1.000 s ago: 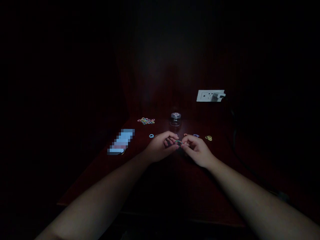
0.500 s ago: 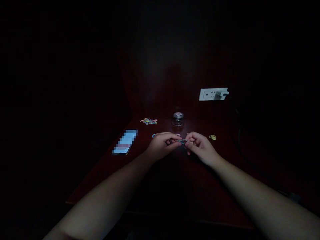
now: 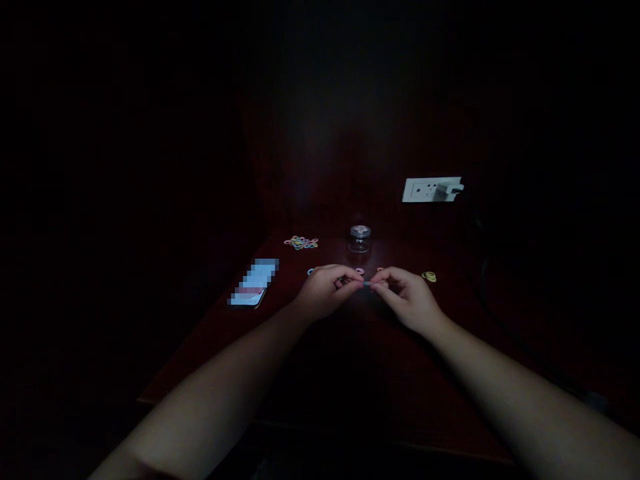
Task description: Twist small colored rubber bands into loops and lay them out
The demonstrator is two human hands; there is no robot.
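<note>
Between my two hands, low over the dark red table (image 3: 310, 347), is a small bluish-green band (image 3: 367, 284). My left hand (image 3: 327, 290) pinches its left end between thumb and fingertips, and my right hand (image 3: 410, 297) pinches the right end. Just beyond the fingers lie a pink band (image 3: 360, 271) and an orange-pink band (image 3: 380, 270). A blue band (image 3: 311, 271) shows partly behind my left hand. Several yellow bands (image 3: 429, 277) lie right of my right hand. Farther back on the left is a pile of multicoloured bands (image 3: 301, 243).
A clear lidded jar (image 3: 359, 240) stands behind the hands. At the left lies a lit phone (image 3: 253, 283), its screen pixelated. A white wall socket (image 3: 421, 190) with a plug is at the back right, and a dark cable runs down the right side.
The fingertips have drawn closer around the band, which looked like a longer, looped shape before and now shows only a short piece. The whole view has shifted slightly.
</note>
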